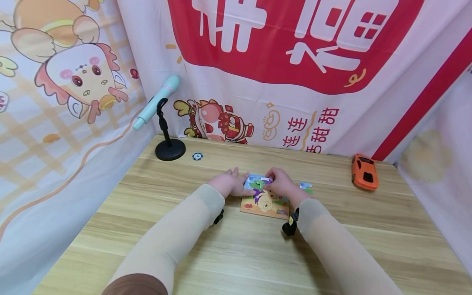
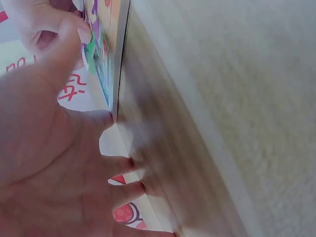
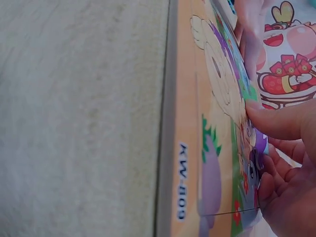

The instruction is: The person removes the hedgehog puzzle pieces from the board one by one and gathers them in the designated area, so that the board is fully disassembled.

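Note:
A picture puzzle [image 1: 262, 208] in a flat tray lies on the table, its lower border marked KW-809 in the right wrist view. My right hand [image 1: 282, 183] pinches a purple-and-white puzzle piece [image 3: 260, 142] between thumb and fingers at the puzzle's upper part. The left hand [image 1: 229, 183] rests at the puzzle's left side, fingers spread and fairly straight. In the left wrist view, its index finger touches the tray's corner and the thumb [image 2: 81, 37] reaches over the picture. Another puzzle piece [image 1: 305, 187], blue and green, lies right of the tray, partly behind the right hand.
On the wooden table [image 1: 236, 254], a black microphone stand [image 1: 169, 148] holds a mint microphone [image 1: 156, 102] at the back left. A round chip [image 1: 197, 156] lies beside it. An orange toy car [image 1: 364, 172] sits at the back right. Printed cloth [image 1: 236, 73] hangs behind.

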A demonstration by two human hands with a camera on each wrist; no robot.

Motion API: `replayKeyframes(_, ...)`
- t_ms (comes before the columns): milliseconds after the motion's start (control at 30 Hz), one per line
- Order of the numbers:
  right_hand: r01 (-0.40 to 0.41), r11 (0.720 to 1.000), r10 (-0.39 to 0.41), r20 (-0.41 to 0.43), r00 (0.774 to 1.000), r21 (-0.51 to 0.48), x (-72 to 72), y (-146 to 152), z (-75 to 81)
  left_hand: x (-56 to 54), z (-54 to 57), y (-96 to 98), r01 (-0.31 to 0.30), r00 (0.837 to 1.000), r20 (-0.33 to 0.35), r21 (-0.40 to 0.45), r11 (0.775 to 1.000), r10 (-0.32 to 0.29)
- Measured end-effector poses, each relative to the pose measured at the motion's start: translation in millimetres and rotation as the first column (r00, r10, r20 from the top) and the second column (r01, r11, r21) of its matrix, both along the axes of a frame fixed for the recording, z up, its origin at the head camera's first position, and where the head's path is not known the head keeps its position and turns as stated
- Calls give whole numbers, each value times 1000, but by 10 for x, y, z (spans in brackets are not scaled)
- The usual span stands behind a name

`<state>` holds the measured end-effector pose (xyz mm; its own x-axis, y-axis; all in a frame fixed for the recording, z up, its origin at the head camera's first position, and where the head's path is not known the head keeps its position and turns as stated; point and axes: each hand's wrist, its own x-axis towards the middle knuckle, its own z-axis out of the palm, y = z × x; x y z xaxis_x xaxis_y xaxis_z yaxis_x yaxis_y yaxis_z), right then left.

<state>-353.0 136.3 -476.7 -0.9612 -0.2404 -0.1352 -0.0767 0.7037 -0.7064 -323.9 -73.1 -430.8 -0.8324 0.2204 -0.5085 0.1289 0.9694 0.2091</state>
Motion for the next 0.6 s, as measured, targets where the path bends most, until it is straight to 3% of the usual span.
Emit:
replayKeyframes(167, 1, 998, 0, 15, 1000, -59, 9, 20, 22, 2, -13, 42, -25, 1000, -2, -20, 999, 25)
replayKeyframes(600, 34, 989, -32, 11, 999, -147, 11, 43, 28, 45, 7, 8, 6, 999, -31, 10, 1000, -6)
